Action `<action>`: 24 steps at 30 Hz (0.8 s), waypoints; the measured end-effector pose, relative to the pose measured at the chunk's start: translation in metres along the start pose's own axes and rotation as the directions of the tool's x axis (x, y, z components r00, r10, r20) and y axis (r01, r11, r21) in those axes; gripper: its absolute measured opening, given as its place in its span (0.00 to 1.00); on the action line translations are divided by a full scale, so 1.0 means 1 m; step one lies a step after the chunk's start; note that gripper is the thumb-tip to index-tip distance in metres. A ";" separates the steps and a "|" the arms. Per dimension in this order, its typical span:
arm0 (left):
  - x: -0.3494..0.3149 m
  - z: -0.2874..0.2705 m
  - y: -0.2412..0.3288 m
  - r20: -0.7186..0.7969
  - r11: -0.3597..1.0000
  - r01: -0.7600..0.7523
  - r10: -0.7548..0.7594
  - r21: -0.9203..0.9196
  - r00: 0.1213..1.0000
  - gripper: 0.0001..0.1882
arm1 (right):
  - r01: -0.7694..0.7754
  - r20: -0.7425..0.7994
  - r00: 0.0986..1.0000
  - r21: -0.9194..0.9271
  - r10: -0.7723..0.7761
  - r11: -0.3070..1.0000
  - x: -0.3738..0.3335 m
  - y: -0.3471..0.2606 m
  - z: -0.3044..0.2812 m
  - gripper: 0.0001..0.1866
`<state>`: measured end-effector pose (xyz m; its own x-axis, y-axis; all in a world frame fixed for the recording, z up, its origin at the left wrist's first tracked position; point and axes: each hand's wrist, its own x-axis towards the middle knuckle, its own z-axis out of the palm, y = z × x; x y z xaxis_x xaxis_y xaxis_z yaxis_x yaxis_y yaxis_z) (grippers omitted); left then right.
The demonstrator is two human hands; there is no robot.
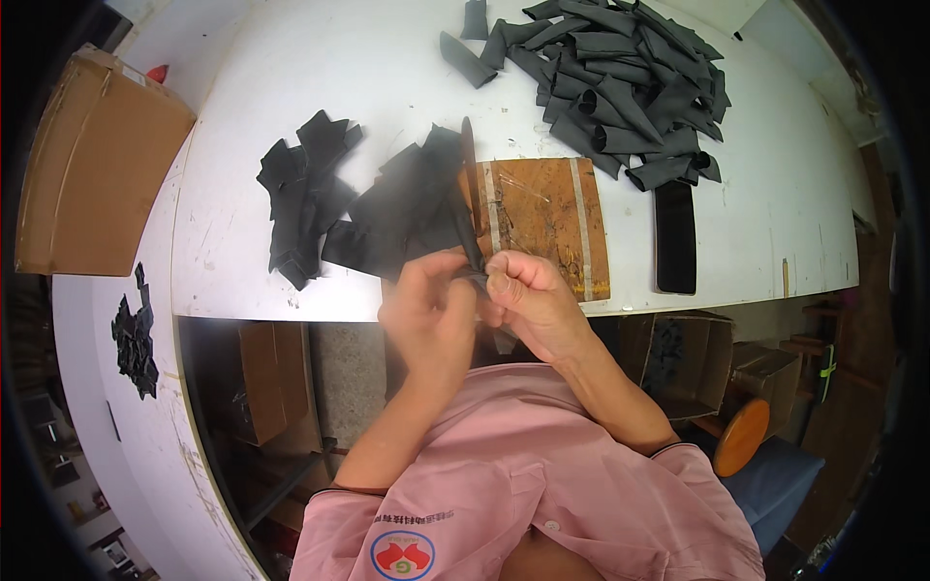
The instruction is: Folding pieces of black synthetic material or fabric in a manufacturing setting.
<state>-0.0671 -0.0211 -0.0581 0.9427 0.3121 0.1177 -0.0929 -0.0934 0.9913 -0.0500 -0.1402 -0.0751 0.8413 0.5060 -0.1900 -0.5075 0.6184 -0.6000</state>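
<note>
My left hand (431, 308) and my right hand (535, 295) meet at the table's front edge, both with fingers closed on a narrow dark fabric piece (465, 234). It runs away from my fingertips, beside a slim brown pointed stick (469, 160). That stick stands along the left side of a scuffed wooden board (538, 218) with pale tape strips. Left of the stick lies a heap of black cut fabric (397, 208), partly behind my left hand. Another stack of black fabric pieces (302, 198) is farther left. My fingers hide the near end of the held piece.
A large pile of dark fabric tubes (630, 87) covers the far right of the white table (765, 213). Below it lies a black phone (675, 237). A cardboard box (102, 165) and black scraps (136, 334) are at the left. Under the table stands an open carton (690, 358).
</note>
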 end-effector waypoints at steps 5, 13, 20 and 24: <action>0.012 -0.015 0.020 0.332 0.890 0.405 -0.325 -0.208 0.886 0.12 | 0.106 -0.066 0.990 -0.205 -0.122 0.973 -0.003 -0.004 -0.004 0.11; 0.007 -0.029 0.033 0.834 0.298 0.783 0.289 -0.546 0.471 0.36 | 0.295 0.309 0.932 -0.334 -0.191 0.895 -0.018 -0.022 0.026 0.14; -0.012 -0.011 0.048 0.290 0.988 0.124 -0.094 -0.088 0.952 0.13 | 0.537 0.244 0.800 -0.697 -0.548 0.475 -0.008 -0.028 0.020 0.08; -0.013 -0.002 0.047 0.150 0.984 -0.146 0.160 -0.099 0.976 0.07 | 0.652 0.394 0.621 -0.740 -0.678 0.167 -0.004 -0.035 0.031 0.06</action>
<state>-0.0842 -0.0271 -0.0128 0.9529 0.1476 0.2648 -0.2613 -0.0436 0.9643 -0.0412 -0.1448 -0.0292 0.7929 0.1317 0.5950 0.6014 -0.0119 -0.7989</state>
